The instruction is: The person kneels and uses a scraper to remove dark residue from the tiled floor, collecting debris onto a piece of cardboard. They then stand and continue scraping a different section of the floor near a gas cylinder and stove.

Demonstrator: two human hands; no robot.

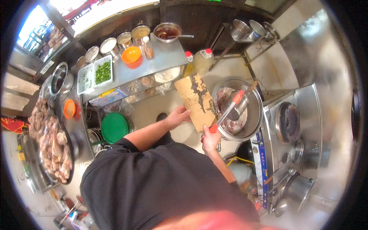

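Observation:
A sheet of brown cardboard (191, 96), smeared with dark residue, tilts in front of me. My left hand (178, 117) grips its left edge. In my right hand (210, 140) is the red handle of a long metal tool (227, 112), and the thumb lies by the cardboard's lower corner. The tool's shaft, with a second red part (238, 97), reaches over a large steel pot (259, 115). Raw-looking meat (230, 125) with pale stuff on it lies in that pot. A metal ladle-like vessel (239, 110) with a wooden handle is also there, partly behind the tool.
A steel table (164, 61) bears seasoning bowls (108, 46), chopped greens (103, 72) and an orange bowl (131, 55). A gas stove (307, 126) stands right. Left are a heap of meat (54, 146) and a green lid (114, 128). Jugs (203, 61) stand behind the cardboard.

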